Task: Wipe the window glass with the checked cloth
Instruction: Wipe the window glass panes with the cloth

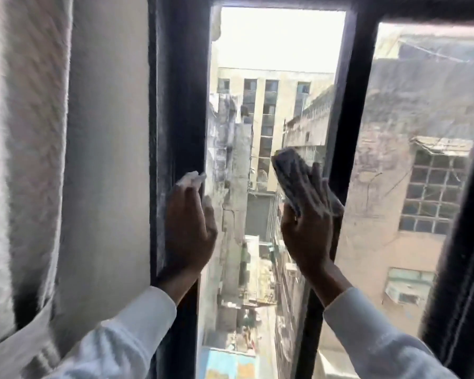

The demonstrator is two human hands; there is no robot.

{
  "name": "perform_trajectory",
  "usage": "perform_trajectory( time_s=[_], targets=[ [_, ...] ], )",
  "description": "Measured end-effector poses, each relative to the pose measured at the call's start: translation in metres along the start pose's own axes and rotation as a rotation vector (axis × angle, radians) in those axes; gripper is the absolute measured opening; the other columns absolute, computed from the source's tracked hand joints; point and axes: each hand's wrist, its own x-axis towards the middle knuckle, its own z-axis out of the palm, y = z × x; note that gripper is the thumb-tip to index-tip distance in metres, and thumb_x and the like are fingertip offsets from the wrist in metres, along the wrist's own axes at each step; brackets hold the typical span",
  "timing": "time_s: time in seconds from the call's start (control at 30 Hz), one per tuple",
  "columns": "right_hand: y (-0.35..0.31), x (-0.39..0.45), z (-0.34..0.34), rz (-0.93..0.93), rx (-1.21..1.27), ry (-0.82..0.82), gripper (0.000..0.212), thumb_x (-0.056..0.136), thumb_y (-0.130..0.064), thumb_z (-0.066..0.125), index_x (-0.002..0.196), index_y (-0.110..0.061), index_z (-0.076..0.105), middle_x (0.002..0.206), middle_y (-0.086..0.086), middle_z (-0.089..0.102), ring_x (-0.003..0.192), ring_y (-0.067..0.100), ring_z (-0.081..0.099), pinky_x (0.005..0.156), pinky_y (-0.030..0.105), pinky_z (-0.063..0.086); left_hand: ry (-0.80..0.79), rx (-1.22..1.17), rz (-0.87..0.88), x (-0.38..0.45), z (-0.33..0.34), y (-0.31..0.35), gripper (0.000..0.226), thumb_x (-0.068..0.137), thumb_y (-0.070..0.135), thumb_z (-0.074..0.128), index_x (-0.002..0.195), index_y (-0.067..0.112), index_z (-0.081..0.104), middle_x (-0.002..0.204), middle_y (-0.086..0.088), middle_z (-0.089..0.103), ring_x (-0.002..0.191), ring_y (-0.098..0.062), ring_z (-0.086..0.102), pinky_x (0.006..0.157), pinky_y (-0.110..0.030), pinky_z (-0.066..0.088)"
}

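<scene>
Big pale wall (107, 160) fills the left, with a light curtain (25, 132) hanging at the far left edge. Right of the wall, a black window frame (178, 105) with a wide left upright, a thinner black middle bar (348, 105), and another dark upright (460, 269) at the right edge. The window glass (422, 132) in the right pane looks streaky and dusty; buildings show hazily through it. The opening between left upright and middle bar gives a sharper look at buildings and an alley far below; can't tell if glass is there or the sash is open.

Both arms come up from the bottom in white sleeves (137, 332). Left hand (189, 225) rests against the inner edge of the left frame upright, back of hand to the camera, fingers held close together and pointing up, tips pale and blurred. Whether it grips the frame or just leans on it, can't tell.

Right hand (309, 225) is raised just left of the middle bar, fingers spread fairly wide and flat, pressing the checked cloth (290, 173) under the palm and fingers. Cloth is dark grey, folded or bunched, sticking out above and to the left of the fingertips, with a bit showing at the right of the hand against the middle bar. Cloth sits about mid-height in the window, near the bar.
</scene>
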Motion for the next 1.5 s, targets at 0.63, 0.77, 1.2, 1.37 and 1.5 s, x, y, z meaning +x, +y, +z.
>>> perform_trajectory(
  time_s=[0.63, 0.77, 1.2, 1.37, 1.5],
  targets=[
    [0.018, -0.039, 0.069, -0.591, -0.38, -0.391, 0.074, 0.101, -0.005, 0.065, 0.168, -0.03, 0.049, 0.18, -0.007, 0.04, 0.17, 0.021, 0.032, 0.143, 0.044, 0.015, -0.212, -0.386, -0.018, 0.009, 0.045, -0.061, 0.073, 0.11, 0.069, 0.028, 0.175, 0.048, 0.002, 0.188, 0.018, -0.016, 0.177, -0.009, -0.008, 0.142, -0.032, -0.003],
    [0.034, 0.009, 0.05, -0.062, -0.417, -0.085, 0.064, 0.114, -0.019, 0.047, 0.176, -0.029, 0.032, 0.188, -0.001, 0.019, 0.175, 0.026, 0.015, 0.143, 0.052, 0.01, -0.247, -0.397, -0.039, 0.01, 0.044, -0.061, 0.079, 0.106, 0.076, 0.026, 0.175, 0.048, 0.001, 0.187, 0.017, -0.018, 0.176, -0.007, -0.012, 0.14, -0.023, -0.006],
    [0.009, -0.055, 0.055, -0.359, -0.341, -0.368, 0.081, 0.105, -0.01, 0.062, 0.176, -0.034, 0.031, 0.186, -0.011, 0.024, 0.175, 0.017, 0.012, 0.143, 0.043, 0.004, -0.282, -0.33, 0.006, 0.011, 0.038, -0.058, 0.089, 0.104, 0.08, 0.029, 0.174, 0.035, -0.004, 0.187, 0.009, -0.021, 0.176, -0.009, -0.015, 0.141, -0.029, -0.009],
    [0.037, 0.047, 0.037, -0.193, -0.315, -0.108, 0.069, 0.109, -0.011, 0.056, 0.171, -0.036, 0.041, 0.181, -0.013, 0.033, 0.172, 0.008, 0.014, 0.141, 0.036, 0.01, -0.28, -0.355, -0.005, 0.01, 0.039, -0.06, 0.085, 0.103, 0.081, 0.031, 0.173, 0.047, -0.005, 0.187, 0.017, -0.021, 0.175, -0.005, -0.013, 0.138, -0.02, -0.008],
    [0.008, -0.014, 0.05, -0.294, -0.278, -0.243, 0.069, 0.109, -0.017, 0.063, 0.173, -0.029, 0.04, 0.186, -0.011, 0.023, 0.174, 0.016, 0.017, 0.141, 0.047, 0.023, -0.297, -0.331, 0.005, 0.012, 0.036, -0.061, 0.085, 0.105, 0.079, 0.031, 0.174, 0.047, -0.007, 0.187, 0.014, -0.022, 0.175, -0.005, -0.016, 0.138, -0.021, -0.01]
  ],
)
